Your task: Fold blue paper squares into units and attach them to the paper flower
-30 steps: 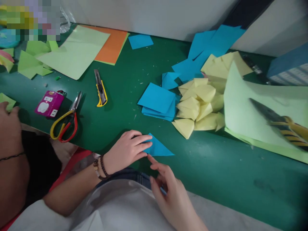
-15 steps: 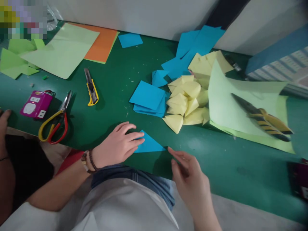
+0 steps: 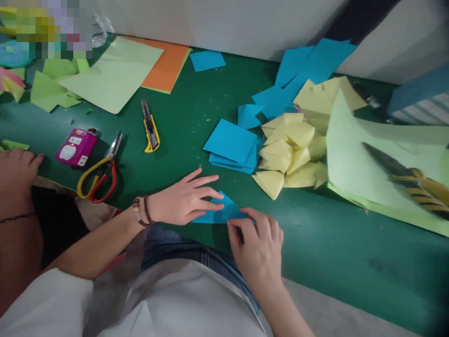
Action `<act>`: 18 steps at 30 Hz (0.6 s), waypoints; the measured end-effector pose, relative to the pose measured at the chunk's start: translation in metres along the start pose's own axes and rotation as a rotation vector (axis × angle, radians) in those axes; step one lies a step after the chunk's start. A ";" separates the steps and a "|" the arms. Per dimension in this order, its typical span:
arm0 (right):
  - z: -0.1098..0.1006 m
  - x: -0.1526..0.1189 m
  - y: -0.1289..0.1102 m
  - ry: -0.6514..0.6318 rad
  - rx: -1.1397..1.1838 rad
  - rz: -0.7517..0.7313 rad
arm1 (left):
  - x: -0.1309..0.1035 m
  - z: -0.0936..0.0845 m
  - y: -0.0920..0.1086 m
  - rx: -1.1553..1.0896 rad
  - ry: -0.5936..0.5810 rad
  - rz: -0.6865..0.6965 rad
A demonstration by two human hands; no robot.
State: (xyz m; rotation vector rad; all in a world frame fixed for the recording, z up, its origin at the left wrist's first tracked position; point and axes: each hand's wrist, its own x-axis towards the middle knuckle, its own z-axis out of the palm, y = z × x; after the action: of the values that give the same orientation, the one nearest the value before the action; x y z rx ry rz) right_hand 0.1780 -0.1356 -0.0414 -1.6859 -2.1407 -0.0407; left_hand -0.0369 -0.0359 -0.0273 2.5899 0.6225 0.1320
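Note:
A piece of blue paper (image 3: 228, 206), folded into a triangle, lies on the green table near its front edge. Over its left part my left hand (image 3: 185, 201) rests palm down, fingers spread, the fingertips on the paper. At the right corner of the triangle my right hand (image 3: 260, 241) has thumb and index finger closed on the paper; the fingertips hide that corner. Just beyond are a stack of blue paper squares (image 3: 229, 140) and a cluster of folded pale yellow paper pieces (image 3: 291, 150).
Scissors (image 3: 105, 171), a purple box (image 3: 76, 147) and a yellow utility knife (image 3: 150, 131) lie to the left. Pliers (image 3: 417, 182) rest on pale green sheets (image 3: 372, 159) at right. Another person's hand (image 3: 21, 171) is at the left edge. Green and orange sheets (image 3: 166, 68) lie behind.
My right hand has come in from the right and closed on the paper's right corner. My left hand's fingers have spread wider. The whole view has shifted, so things appear farther right.

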 end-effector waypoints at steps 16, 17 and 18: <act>0.025 0.014 -0.049 0.055 0.140 0.013 | 0.002 0.006 -0.002 0.028 0.021 -0.004; 0.026 0.014 -0.050 0.055 0.132 0.014 | 0.002 0.006 -0.002 0.025 0.023 -0.003; 0.026 0.014 -0.050 0.053 0.126 0.016 | 0.002 0.006 -0.002 0.022 0.025 -0.002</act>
State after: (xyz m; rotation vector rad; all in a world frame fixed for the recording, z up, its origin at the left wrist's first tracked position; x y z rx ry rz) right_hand 0.1203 -0.1289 -0.0492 -1.6119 -2.0469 0.0523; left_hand -0.0348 -0.0359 -0.0342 2.6124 0.6384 0.1588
